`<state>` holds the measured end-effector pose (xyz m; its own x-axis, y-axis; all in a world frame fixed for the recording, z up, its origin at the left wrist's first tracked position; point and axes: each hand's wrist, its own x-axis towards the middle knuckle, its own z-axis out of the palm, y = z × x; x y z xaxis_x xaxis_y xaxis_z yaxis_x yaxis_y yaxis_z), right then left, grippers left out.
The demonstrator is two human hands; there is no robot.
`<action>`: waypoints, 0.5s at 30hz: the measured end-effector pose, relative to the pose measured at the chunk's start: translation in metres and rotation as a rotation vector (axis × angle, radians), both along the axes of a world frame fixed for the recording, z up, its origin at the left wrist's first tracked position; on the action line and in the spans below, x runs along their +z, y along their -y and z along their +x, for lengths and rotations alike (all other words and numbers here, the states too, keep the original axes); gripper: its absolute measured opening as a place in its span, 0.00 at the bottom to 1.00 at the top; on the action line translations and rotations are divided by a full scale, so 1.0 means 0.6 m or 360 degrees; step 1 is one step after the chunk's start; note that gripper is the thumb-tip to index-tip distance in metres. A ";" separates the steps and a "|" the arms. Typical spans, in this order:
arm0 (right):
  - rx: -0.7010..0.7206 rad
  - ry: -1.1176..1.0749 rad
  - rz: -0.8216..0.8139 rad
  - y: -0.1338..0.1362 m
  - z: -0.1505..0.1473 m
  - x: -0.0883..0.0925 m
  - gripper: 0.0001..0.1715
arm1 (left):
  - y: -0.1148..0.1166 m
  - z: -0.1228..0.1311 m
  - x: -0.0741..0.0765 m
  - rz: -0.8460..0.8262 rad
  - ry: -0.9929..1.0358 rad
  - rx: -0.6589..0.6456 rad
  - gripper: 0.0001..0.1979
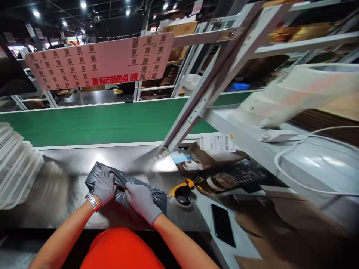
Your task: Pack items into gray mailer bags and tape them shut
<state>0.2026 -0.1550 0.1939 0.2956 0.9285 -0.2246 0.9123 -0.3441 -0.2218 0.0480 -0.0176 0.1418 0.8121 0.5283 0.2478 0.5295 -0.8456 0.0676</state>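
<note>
On steel table [70, 209]: grey bag [153, 194] under both grips, left hand [105, 185], right hand [141, 201] pinching it.

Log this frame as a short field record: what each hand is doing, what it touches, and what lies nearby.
left hand: gloved left hand pressing on the dark poly bag
right hand: gloved right hand pinching the same bag near its middle
surface: bag lies flat on the metal table
beside the bag: yellow-and-black scanner, black phone, keyboard
behind: green conveyor belt
far left: stack of white trays
</note>
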 end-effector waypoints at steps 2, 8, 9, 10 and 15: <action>0.0016 -0.0040 0.0009 0.000 -0.002 0.002 0.20 | 0.007 -0.001 -0.010 0.0118 0.0081 -0.0026 0.13; 0.0009 -0.0407 0.0380 0.030 0.014 -0.003 0.21 | 0.028 0.000 -0.018 -0.0106 0.0350 -0.0117 0.21; 0.0001 -0.0520 0.0587 0.045 0.027 -0.008 0.25 | 0.034 -0.003 -0.014 -0.0216 0.0375 -0.0126 0.24; -0.0038 -0.0607 0.0832 0.062 0.046 -0.016 0.28 | 0.040 -0.008 -0.009 -0.0314 0.0411 -0.0139 0.25; -0.0935 -0.0505 0.1531 0.152 0.212 -0.114 0.33 | 0.053 -0.068 0.022 -0.0387 0.0726 -0.0167 0.37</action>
<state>0.3296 -0.2464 0.1257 0.7928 0.4953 0.3551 0.5256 -0.2609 -0.8097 0.0075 -0.0494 0.1550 0.7018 0.5362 0.4690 0.3136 -0.8237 0.4724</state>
